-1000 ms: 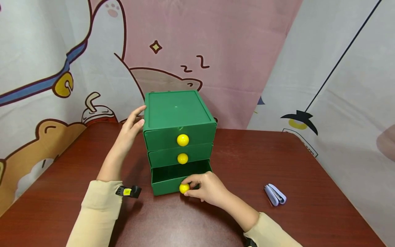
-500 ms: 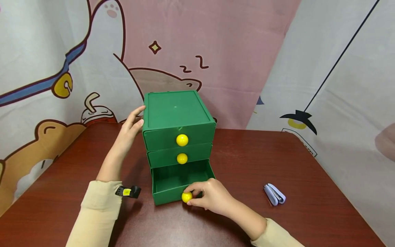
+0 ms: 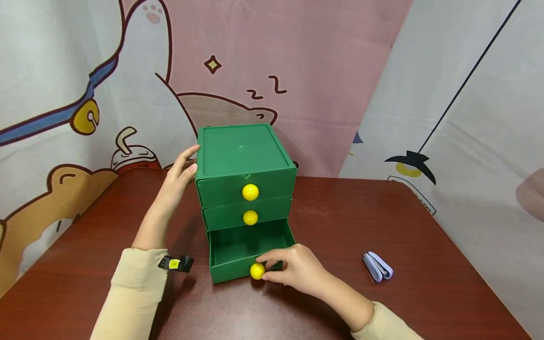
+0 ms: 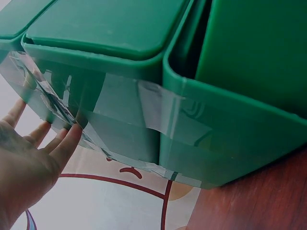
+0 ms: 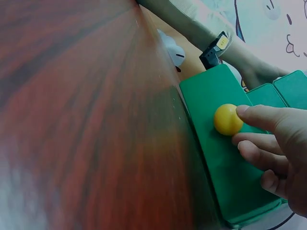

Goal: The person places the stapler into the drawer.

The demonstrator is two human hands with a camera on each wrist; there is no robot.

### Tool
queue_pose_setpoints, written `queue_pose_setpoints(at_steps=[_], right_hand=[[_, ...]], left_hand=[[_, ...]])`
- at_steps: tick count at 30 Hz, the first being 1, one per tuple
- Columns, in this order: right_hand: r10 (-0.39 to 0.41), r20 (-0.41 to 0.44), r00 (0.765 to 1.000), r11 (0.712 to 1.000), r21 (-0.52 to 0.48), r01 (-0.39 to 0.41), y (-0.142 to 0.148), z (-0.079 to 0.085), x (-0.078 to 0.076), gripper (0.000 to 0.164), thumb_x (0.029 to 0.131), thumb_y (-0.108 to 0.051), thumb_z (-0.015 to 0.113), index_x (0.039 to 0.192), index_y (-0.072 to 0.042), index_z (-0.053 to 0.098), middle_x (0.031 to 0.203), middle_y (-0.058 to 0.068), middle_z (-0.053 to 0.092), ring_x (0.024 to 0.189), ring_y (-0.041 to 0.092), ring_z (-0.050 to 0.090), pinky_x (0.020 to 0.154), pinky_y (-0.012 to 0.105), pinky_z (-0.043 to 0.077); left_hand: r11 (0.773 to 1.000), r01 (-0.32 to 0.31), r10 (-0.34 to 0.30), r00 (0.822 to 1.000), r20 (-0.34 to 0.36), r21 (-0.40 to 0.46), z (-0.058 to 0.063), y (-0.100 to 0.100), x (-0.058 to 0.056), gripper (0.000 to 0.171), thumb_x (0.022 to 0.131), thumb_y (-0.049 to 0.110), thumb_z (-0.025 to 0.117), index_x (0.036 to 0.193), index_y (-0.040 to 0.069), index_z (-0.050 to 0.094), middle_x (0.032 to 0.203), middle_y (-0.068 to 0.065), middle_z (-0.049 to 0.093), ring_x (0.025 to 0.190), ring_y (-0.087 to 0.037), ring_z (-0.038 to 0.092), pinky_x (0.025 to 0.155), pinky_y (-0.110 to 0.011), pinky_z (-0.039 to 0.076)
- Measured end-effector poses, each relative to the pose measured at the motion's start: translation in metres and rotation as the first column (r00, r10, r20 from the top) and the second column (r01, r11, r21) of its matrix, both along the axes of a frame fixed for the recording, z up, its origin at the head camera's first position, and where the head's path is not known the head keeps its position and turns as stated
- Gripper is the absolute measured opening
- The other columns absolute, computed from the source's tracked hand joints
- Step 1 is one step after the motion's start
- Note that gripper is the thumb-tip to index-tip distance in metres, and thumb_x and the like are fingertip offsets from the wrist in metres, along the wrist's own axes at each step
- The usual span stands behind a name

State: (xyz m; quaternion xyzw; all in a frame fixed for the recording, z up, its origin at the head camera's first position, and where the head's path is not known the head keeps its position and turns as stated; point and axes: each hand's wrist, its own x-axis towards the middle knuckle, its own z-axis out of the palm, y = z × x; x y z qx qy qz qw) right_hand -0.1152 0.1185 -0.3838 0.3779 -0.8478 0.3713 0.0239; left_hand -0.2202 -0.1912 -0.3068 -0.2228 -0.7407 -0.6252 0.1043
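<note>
A green drawer cabinet (image 3: 242, 151) with yellow ball knobs stands on the table, its bottom drawer (image 3: 225, 273) pulled out. I see a bare floor inside that drawer. My right hand (image 3: 301, 269) is at the bottom drawer's yellow knob (image 3: 257, 271); in the right wrist view, thumb and index finger lie loosely at the edge of the knob (image 5: 227, 120), the other fingers bent. My left hand (image 3: 176, 182) rests its fingertips on the cabinet's left side. In the left wrist view that hand (image 4: 33, 163) has spread fingers against a side covered with clear tape (image 4: 158, 108).
A pale lilac stapler (image 3: 378, 267) lies on the reddish-brown table (image 3: 340, 222), right of the cabinet. Behind the table hangs a cloth with cartoon animals (image 3: 229, 47). The two upper drawers are closed, with a middle knob (image 3: 250, 217) above the pulled-out drawer.
The bottom drawer has come farther out toward me, then stopped. My right fingers have since shifted slightly right on the knob and loosened. The left hand keeps its place on the cabinet.
</note>
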Motion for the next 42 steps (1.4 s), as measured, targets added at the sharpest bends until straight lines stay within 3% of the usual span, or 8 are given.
queue_pose_setpoints(at_steps=[8, 14, 18, 21, 30, 38, 42], right_hand=[[-0.020, -0.064, 0.998, 0.999, -0.028, 0.019, 0.015, 0.008, 0.003, 0.031, 0.080, -0.020, 0.079, 0.110, -0.016, 0.073, 0.092, -0.007, 0.071, 0.071, -0.001, 0.060, 0.061, 0.018, 0.049], [-0.026, -0.081, 0.996, 0.995, -0.100, 0.017, 0.036, 0.009, 0.005, 0.030, 0.079, -0.013, 0.079, 0.108, -0.009, 0.072, 0.092, 0.000, 0.071, 0.073, 0.003, 0.062, 0.062, 0.023, 0.051], [-0.078, -0.062, 0.995, 0.991, -0.115, 0.070, 0.053, 0.012, 0.009, 0.031, 0.079, -0.014, 0.079, 0.109, -0.010, 0.071, 0.098, 0.001, 0.070, 0.081, 0.013, 0.065, 0.066, 0.030, 0.053], [-0.130, -0.064, 0.989, 0.987, -0.101, 0.123, 0.065, 0.013, 0.011, 0.035, 0.078, -0.015, 0.081, 0.111, -0.013, 0.071, 0.104, -0.002, 0.069, 0.089, 0.017, 0.065, 0.071, 0.036, 0.054], [-0.290, -0.130, 0.948, 0.957, -0.009, 0.291, 0.106, 0.010, 0.011, 0.047, 0.072, -0.019, 0.085, 0.115, -0.022, 0.068, 0.113, -0.011, 0.064, 0.104, 0.012, 0.061, 0.081, 0.039, 0.051], [-0.372, -0.123, 0.920, 0.925, 0.033, 0.378, 0.145, 0.006, 0.013, 0.052, 0.071, -0.027, 0.086, 0.119, -0.021, 0.066, 0.114, -0.009, 0.063, 0.096, 0.018, 0.061, 0.073, 0.039, 0.051], [-0.388, -0.103, 0.916, 0.915, 0.076, 0.396, 0.160, 0.005, 0.011, 0.056, 0.072, -0.033, 0.084, 0.123, -0.020, 0.063, 0.117, -0.005, 0.062, 0.097, 0.019, 0.061, 0.080, 0.041, 0.050]], left_hand=[[1.000, 0.007, -0.007, 1.000, -0.001, 0.006, 0.000, 0.000, 0.000, 0.053, 0.101, 0.028, 0.042, 0.152, 0.018, 0.030, 0.148, -0.009, 0.030, 0.135, -0.027, 0.028, 0.103, -0.057, 0.024], [1.000, 0.009, -0.009, 1.000, 0.000, 0.005, 0.000, 0.000, -0.001, 0.053, 0.100, 0.028, 0.042, 0.151, 0.019, 0.030, 0.149, -0.009, 0.030, 0.135, -0.026, 0.028, 0.103, -0.056, 0.024], [1.000, 0.010, -0.010, 1.000, 0.000, 0.000, 0.000, 0.000, -0.001, 0.053, 0.100, 0.028, 0.042, 0.152, 0.019, 0.030, 0.150, -0.008, 0.028, 0.136, -0.027, 0.027, 0.103, -0.056, 0.024], [1.000, 0.009, -0.009, 1.000, 0.000, 0.000, 0.000, 0.000, -0.001, 0.053, 0.101, 0.028, 0.042, 0.152, 0.019, 0.030, 0.149, -0.010, 0.029, 0.136, -0.027, 0.027, 0.103, -0.056, 0.024], [1.000, 0.010, -0.010, 1.000, -0.003, 0.009, -0.001, 0.000, -0.001, 0.053, 0.101, 0.027, 0.041, 0.152, 0.019, 0.029, 0.144, -0.012, 0.033, 0.134, -0.027, 0.029, 0.102, -0.055, 0.025], [1.000, 0.007, -0.007, 1.000, -0.005, 0.009, -0.002, 0.000, -0.001, 0.053, 0.100, 0.028, 0.042, 0.151, 0.019, 0.030, 0.144, -0.012, 0.033, 0.134, -0.027, 0.029, 0.102, -0.056, 0.025], [1.000, 0.008, -0.008, 1.000, -0.004, 0.010, -0.001, 0.000, -0.001, 0.053, 0.101, 0.028, 0.042, 0.152, 0.019, 0.030, 0.143, -0.012, 0.034, 0.133, -0.026, 0.030, 0.102, -0.055, 0.025]])
